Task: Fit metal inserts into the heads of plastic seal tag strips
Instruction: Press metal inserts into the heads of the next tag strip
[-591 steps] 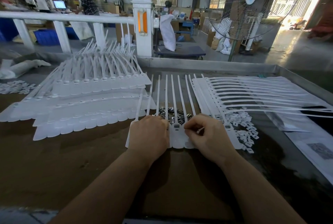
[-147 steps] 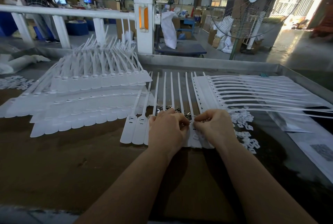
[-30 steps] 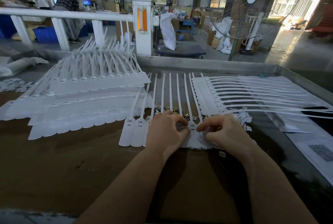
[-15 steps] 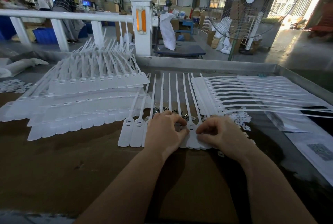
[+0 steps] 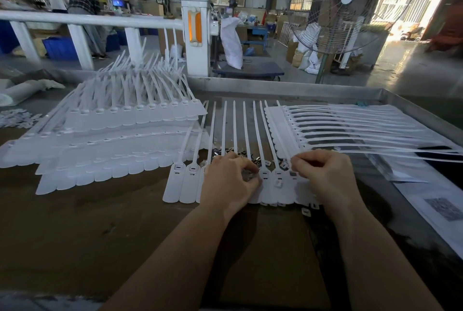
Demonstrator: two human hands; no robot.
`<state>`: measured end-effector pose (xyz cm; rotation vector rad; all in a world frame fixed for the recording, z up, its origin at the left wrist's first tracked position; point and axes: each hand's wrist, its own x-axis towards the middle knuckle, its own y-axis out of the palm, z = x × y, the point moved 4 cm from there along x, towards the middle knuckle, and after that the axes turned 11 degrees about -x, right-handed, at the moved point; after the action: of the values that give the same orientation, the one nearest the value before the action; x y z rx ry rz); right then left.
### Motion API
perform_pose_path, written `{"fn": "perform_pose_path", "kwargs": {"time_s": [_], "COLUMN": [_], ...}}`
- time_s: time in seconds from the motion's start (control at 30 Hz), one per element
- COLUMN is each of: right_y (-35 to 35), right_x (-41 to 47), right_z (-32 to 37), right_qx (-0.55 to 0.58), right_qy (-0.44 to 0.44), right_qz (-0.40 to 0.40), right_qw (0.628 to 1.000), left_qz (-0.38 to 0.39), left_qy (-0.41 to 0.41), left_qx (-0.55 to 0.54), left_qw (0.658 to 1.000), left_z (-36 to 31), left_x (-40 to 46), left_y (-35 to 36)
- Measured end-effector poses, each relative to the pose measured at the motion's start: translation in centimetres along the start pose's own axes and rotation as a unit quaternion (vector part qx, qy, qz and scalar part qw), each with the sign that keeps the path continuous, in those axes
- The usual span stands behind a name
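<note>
Nearest the camera, two bare forearms reach over the brown worktable [image 5: 100, 223] to a joined row of white plastic seal tag strips [image 5: 269, 185] lying flat, heads toward the person and thin tails running away. The left hand [image 5: 229, 180] rests on the row with fingers curled and fingertips pinched together at a head near the middle; whether it has an insert between them cannot be told. The right hand [image 5: 323, 175] is curled likewise, thumb and forefinger pinched at a head toward the right end of the row, where a small grey square, probably a metal insert [image 5: 292, 173], sits in the slot.

The step in hand looks like seating inserts one head at a time, working rightward; the two leftmost heads show slots that appear filled. The next move probably calls for a firm downward press to seat this insert, then picking another from the loose pile of small shiny metal inserts [image 5: 233, 153] lying just beyond the hands, under the tails.

Farther off, a stack of white strip sheets [image 5: 120, 135] lies left, and another fanned sheet of strips [image 5: 350, 127] right.
</note>
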<state>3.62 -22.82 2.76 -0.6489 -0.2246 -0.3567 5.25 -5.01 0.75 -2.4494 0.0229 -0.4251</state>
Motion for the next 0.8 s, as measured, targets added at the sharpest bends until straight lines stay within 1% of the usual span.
{"fn": "perform_pose_path", "kwargs": {"time_s": [0.17,0.43,0.57,0.67,0.8], "right_y": [-0.1,-0.3,-0.3,-0.1,0.0], "right_x": [0.3,0.5,0.4,0.3,0.4], "right_z": [-0.8,-1.1,-1.0,-0.9,-0.8], "right_qx": [-0.006,-0.016,-0.042,-0.088,-0.123], "right_qy": [0.035,0.034,0.026,0.02,0.02], "right_qz": [-0.031,-0.052,-0.052,-0.047,-0.024], "right_qw": [0.999,0.998,0.997,0.995,0.992], "left_qz": [-0.002,0.0,-0.002,-0.004,-0.001], "left_qy": [0.004,0.01,0.012,0.013,0.012], "left_qx": [-0.002,0.005,0.001,0.003,0.003], "left_qw": [1.0,1.0,1.0,1.0,1.0], "left_z": [0.0,-0.1,-0.2,-0.2,-0.2], "left_x": [0.0,0.1,0.1,0.1,0.1], "left_y": [0.0,0.1,0.1,0.2,0.2]}}
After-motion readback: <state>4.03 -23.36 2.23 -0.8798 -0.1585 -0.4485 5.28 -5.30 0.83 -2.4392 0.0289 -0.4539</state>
